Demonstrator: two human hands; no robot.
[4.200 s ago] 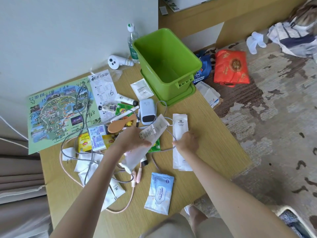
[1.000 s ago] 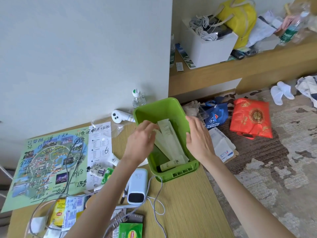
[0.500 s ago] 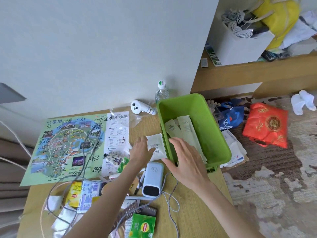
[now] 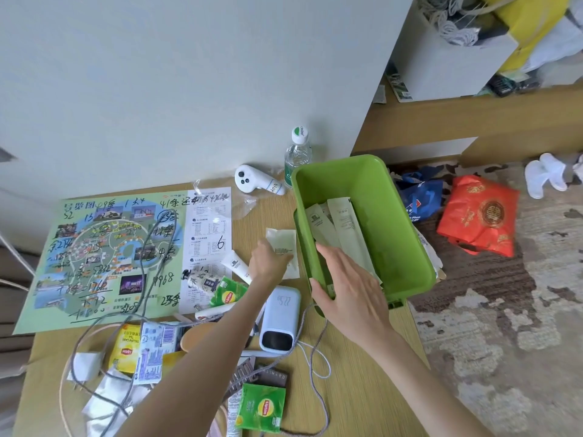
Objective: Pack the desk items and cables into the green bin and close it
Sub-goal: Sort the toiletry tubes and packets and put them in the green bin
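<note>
Reaching across the table (image 4: 356, 389), the left hand (image 4: 272, 263) is down on a flat pale sachet (image 4: 284, 244) that lies just beside the left wall of the green bin (image 4: 391, 222). The sachet's long axis runs away from the person, roughly parallel to that wall, so the bin's opening is right next door: to the right and up over the rim. The left hand is clearly the nearer one. Its fingers curve down over the sachet's near-left part, though I cannot tell whether they pinch it or only press on it. The right hand (image 4: 347, 288) hovers palm down at the bin's near-left corner, fingers straight and relaxed, thumb outside the wall, holding nothing. The sachet looks thin and limp, with small print. Long pale packets (image 4: 344, 228) already lie slanted inside the bin.
</note>
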